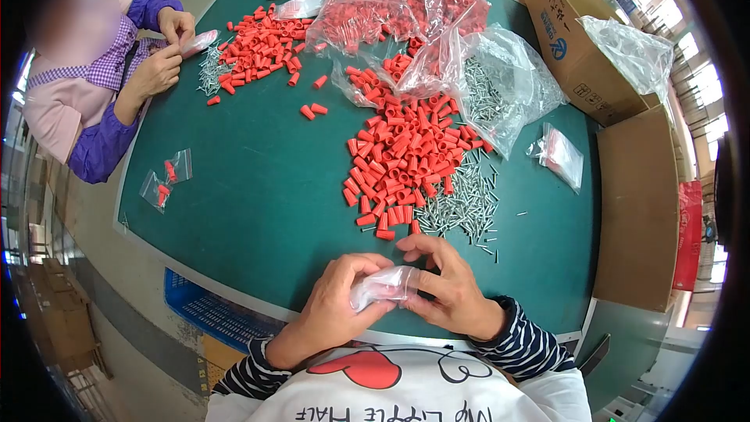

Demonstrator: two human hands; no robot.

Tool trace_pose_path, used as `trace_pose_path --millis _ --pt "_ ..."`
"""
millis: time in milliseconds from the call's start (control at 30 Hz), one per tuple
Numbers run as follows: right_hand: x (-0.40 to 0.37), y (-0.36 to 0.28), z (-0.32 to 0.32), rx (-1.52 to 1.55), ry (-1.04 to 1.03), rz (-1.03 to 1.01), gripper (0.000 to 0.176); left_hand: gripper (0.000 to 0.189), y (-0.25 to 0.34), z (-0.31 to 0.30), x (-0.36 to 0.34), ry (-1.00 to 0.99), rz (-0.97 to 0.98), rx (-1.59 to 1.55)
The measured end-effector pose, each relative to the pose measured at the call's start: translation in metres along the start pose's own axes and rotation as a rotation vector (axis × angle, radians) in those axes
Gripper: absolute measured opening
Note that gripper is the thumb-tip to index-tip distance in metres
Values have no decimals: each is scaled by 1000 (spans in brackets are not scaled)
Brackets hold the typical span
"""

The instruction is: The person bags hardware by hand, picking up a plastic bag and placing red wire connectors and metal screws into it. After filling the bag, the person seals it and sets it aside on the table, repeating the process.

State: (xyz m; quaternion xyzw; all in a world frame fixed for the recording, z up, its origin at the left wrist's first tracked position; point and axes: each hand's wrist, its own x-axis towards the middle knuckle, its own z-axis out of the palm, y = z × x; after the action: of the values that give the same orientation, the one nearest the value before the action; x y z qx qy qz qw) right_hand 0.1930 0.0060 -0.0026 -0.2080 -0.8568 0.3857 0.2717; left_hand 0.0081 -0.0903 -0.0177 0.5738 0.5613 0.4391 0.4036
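Observation:
Near the table's front edge, my left hand (pixel 324 309) is closed around a bunch of small clear plastic bags (pixel 384 284). My right hand (pixel 453 289) grips the right end of the same bags, its index finger raised and curled above them. The plastic hides the exact place where the right fingertips pinch. Just beyond both hands lies a heap of red tapered plastic caps (pixel 406 148). Beside it, to the right, spreads a pile of silver screws (pixel 465 199).
A large bag of red caps (pixel 398 8) and a clear bag of screws (pixel 500 86) lie behind the heap. Cardboard boxes (pixel 637 203) stand at right, near a stack of bags (pixel 558 155). At left, a co-worker's hands (pixel 160 66) hold bags; two filled bags (pixel 168 178) lie nearer.

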Motion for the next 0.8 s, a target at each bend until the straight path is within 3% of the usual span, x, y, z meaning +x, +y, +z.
trace_pose_path --millis 200,300,433,533,633,800 --pt "10 -2 9 -89 41 -26 30 73 9 -9 2 -84 66 59" --pt "9 -2 6 -21 39 -53 31 60 14 -21 2 -119 -128 -372" --pt "7 0 3 4 106 -92 32 39 13 -29 9 -161 -119 -350" --pt "7 -4 1 -42 165 -109 32 37 25 -34 14 -247 -257 -319" --pt "8 -8 -1 -120 165 -121 33 34 16 -27 12 -205 -128 -347" --pt "9 -7 -2 -110 94 -130 33 29 11 -17 5 -159 -142 -425"
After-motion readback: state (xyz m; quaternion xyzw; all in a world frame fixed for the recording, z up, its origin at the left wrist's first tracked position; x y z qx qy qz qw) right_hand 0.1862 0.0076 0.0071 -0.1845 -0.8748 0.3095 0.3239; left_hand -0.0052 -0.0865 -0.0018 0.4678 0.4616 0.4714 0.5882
